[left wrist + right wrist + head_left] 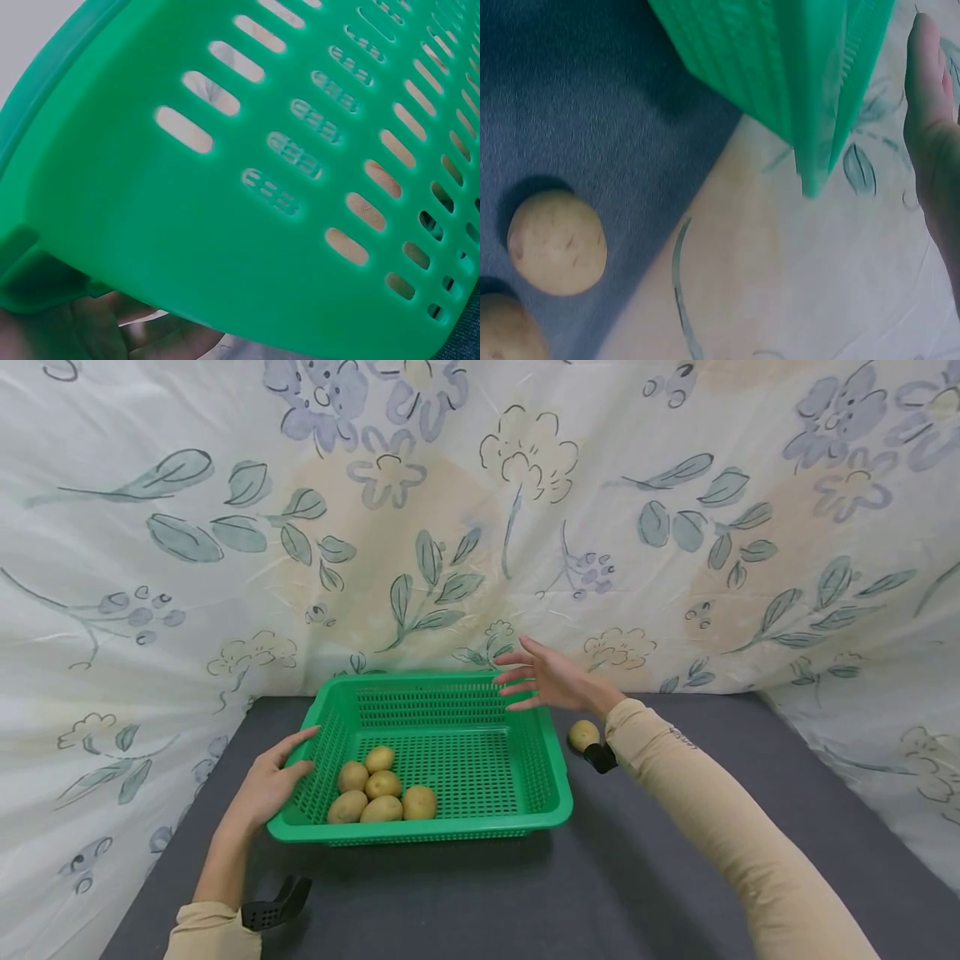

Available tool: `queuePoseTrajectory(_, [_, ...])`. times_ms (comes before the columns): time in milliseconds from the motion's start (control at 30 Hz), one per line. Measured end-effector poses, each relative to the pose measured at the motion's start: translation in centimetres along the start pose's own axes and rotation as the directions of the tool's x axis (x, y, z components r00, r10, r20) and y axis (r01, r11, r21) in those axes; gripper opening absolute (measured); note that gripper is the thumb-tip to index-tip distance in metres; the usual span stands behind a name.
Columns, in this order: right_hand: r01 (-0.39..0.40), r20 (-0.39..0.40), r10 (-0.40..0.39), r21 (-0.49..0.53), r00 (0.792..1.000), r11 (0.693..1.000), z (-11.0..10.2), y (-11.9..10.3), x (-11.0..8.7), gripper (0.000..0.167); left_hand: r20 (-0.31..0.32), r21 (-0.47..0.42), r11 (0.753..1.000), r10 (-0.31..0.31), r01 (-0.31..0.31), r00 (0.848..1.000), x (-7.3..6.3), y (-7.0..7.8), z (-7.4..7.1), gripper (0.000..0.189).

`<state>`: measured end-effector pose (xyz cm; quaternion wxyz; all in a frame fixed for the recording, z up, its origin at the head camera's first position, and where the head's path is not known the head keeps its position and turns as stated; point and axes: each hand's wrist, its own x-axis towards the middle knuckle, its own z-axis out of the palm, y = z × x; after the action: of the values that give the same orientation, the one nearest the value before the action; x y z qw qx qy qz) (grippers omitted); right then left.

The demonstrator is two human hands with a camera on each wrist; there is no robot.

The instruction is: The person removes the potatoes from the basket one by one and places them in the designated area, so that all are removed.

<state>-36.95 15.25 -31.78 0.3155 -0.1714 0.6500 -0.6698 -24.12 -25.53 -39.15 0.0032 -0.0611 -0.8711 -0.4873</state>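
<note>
A green plastic basket [480,831] with slotted walls stands before me on the dark table. Several potatoes [384,783] are gathered in its left front part. My left hand [267,781] grips the basket's left rim, and in the left wrist view its fingers [169,337] show below the rim. Above the back right corner of the basket is my right hand [553,677], fingers spread and holding nothing. A loose potato [583,736] lies on the table right of the basket, partly covered by the dark wrist device. The right wrist view shows two loose potatoes [557,242].
The dark cloth [675,877] covers the table around the basket. A floral curtain [480,527] hangs right behind the table and along both sides. Dark wrist devices [276,906] are worn at both wrists.
</note>
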Motion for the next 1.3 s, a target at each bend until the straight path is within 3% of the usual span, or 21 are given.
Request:
queuePoseTrajectory(367, [-0.064, 0.028, 0.066, -0.052, 0.997, 0.997, 2.5, 1.1, 1.8, 0.066, 0.015, 0.008, 1.000, -0.020, 0.020, 1.000, 0.0, 0.2, -0.2, 0.056])
queuePoseTrajectory(633, [-0.133, 0.028, 0.137, -0.109, 0.990, 0.985, 3.1, 1.4, 2.6, 0.069, 0.062, -0.024, 0.999, -0.045, 0.047, 0.997, -0.1, 0.6, -0.5, 0.059])
queuePoseTrajectory(900, [-0.133, 0.057, 0.143, -0.154, 0.988, 0.979, 4.1, 0.0, 3.1, 0.067, 0.080, -0.083, 0.995, -0.039, 0.046, 0.996, -0.2, 0.3, -0.9, 0.059])
queuePoseTrajectory(1133, [-0.130, 0.093, 0.151, -0.198, 0.984, 0.971, 5.8, -0.4, 4.0, 0.063, 0.079, -0.070, 0.997, -0.030, 0.036, 0.996, -0.2, 0.4, -0.9, 0.058])
queuePoseTrajectory(1300, [-0.152, 0.117, 0.190, -0.275, 0.975, 0.949, 7.2, 0.1, 5.0, 0.060, 0.081, -0.059, 0.998, -0.025, 0.030, 0.996, -0.2, 0.3, -0.8, 0.058])
